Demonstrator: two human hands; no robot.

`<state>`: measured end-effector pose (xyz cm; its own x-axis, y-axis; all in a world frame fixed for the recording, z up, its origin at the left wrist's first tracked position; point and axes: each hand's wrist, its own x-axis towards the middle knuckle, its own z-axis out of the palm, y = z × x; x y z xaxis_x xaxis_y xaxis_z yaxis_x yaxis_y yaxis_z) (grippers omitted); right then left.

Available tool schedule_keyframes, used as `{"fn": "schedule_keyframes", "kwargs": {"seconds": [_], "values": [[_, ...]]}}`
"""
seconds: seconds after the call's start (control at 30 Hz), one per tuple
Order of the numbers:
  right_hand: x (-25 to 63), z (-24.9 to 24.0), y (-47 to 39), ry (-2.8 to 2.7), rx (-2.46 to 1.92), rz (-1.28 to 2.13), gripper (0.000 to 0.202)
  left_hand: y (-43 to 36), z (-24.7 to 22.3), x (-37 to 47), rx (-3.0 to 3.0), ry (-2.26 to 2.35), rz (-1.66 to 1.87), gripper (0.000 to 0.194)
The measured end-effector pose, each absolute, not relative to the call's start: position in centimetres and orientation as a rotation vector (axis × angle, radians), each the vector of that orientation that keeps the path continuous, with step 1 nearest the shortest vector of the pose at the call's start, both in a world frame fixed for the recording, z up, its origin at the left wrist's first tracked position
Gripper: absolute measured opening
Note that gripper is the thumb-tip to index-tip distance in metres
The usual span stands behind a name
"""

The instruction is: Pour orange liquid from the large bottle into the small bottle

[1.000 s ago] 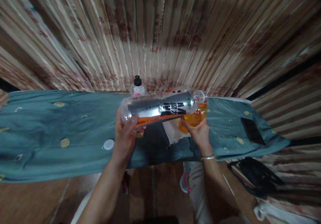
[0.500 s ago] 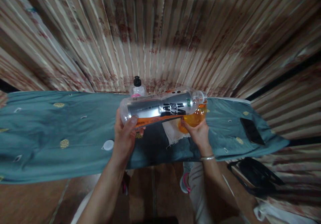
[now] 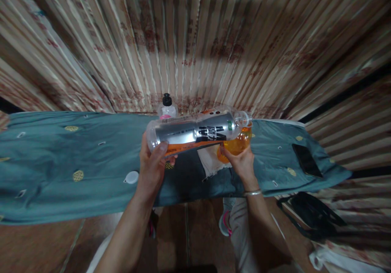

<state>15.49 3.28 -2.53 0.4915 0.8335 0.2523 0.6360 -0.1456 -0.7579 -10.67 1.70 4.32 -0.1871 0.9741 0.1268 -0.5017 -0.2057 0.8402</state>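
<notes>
My left hand [image 3: 154, 163] is closed around the base of a clear plastic drink bottle [image 3: 183, 132] with a silver, black and orange label. The bottle lies almost level, its uncapped-looking neck pointing right. That neck sits over the top of an orange bottle [image 3: 236, 146], which my right hand [image 3: 243, 162] grips from the right side. Whether liquid passes between the two mouths is too small to tell. A white cloth [image 3: 210, 162] lies beneath, partly hidden by the bottles. Left of my left hand is a round white lid [image 3: 132, 177].
Behind the held bottles stands a clear bottle with a black top [image 3: 167, 102]. A dark phone [image 3: 307, 159] rests at the right on the green cloth-covered table [image 3: 45, 159]. Pleated curtains [image 3: 189, 40] hang close behind. A black bag [image 3: 314, 214] is on the floor at right.
Almost nothing differs. Both hands keep their grips, and the two bottles stay in the same positions.
</notes>
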Motion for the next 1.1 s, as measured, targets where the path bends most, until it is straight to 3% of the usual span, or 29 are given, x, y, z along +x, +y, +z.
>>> {"fn": "schedule_keyframes", "kwargs": {"seconds": [1.1], "values": [[15.67, -3.18, 3.27, -1.238, -1.833, 0.232, 0.094, 1.65, 4.32, -10.72, 0.858, 0.820, 1.644, 0.052]]}}
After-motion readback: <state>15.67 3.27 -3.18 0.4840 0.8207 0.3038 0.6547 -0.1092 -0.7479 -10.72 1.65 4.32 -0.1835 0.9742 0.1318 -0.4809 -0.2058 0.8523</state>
